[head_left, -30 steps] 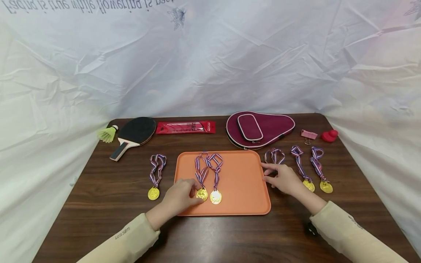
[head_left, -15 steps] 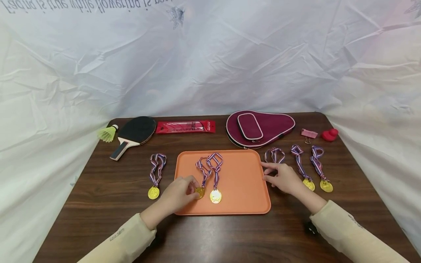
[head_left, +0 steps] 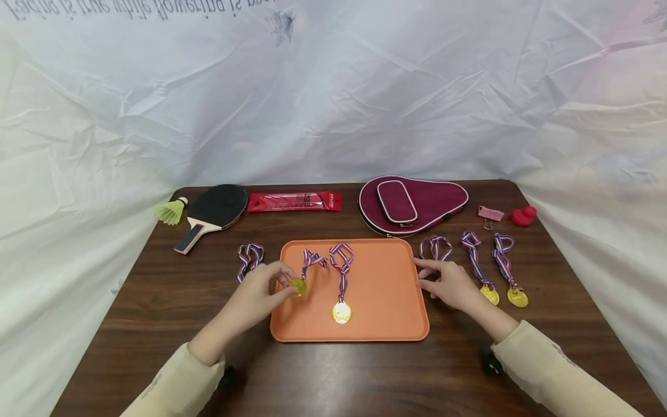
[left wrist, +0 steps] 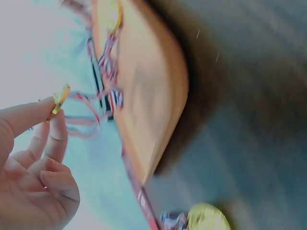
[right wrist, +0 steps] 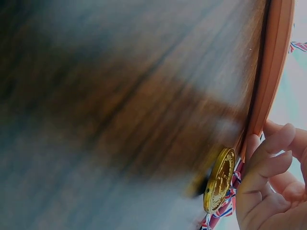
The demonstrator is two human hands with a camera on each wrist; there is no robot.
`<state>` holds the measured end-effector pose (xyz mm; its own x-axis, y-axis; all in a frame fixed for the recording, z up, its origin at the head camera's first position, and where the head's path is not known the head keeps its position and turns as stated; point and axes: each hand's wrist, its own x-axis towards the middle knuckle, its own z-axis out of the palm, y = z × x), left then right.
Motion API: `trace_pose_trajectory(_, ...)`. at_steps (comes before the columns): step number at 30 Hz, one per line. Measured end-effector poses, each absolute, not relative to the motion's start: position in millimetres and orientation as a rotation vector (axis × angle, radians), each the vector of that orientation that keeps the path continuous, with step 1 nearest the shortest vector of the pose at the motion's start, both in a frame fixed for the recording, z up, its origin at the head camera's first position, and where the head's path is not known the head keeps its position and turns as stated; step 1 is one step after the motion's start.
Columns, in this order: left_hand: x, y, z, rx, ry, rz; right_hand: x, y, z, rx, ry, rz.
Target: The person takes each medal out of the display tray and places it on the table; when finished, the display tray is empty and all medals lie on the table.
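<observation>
In the left wrist view, the thumb and a finger of my left hand [head_left: 257,292] pinch a gold medal [left wrist: 59,101] by its disc. Its striped ribbon trails over the left part of the orange tray [head_left: 385,289]. A second gold medal [head_left: 341,312] lies flat on the tray, ribbon stretched away from me. My right hand [head_left: 448,282] touches the tray's right rim with its fingertips. Beside that hand, a medal [right wrist: 220,179] lies on the table, its disc hidden in the head view. Behind my left hand shows the ribbon of another medal [head_left: 250,258].
Two more medals [head_left: 490,293] lie right of my right hand. Along the back are a shuttlecock [head_left: 171,212], a table tennis paddle [head_left: 221,207], a red packet [head_left: 294,201], a maroon paddle case [head_left: 435,200], a pink binder clip [head_left: 490,214] and a red rubber duck [head_left: 523,215].
My left hand has taken hold of the left medal on the tray, lifted it and moved left and away from me, its ribbon dragging along. My right hand has stayed at the rim.
</observation>
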<state>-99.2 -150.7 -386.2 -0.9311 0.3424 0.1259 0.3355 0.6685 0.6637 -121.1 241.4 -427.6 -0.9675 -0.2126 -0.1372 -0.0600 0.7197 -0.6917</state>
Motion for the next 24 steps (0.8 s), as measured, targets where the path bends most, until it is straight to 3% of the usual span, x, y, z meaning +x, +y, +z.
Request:
trace_pose_trajectory(11, -116, -220, -365, 0.468, 3.126, 1.02, -121, 242, -428, -0.213, 2.72, -1.07)
trace_pose_trajectory(24, -112, -285, -381, 0.245, 3.166, 0.915, -120, 241, -428, -0.222, 2.716, -1.085)
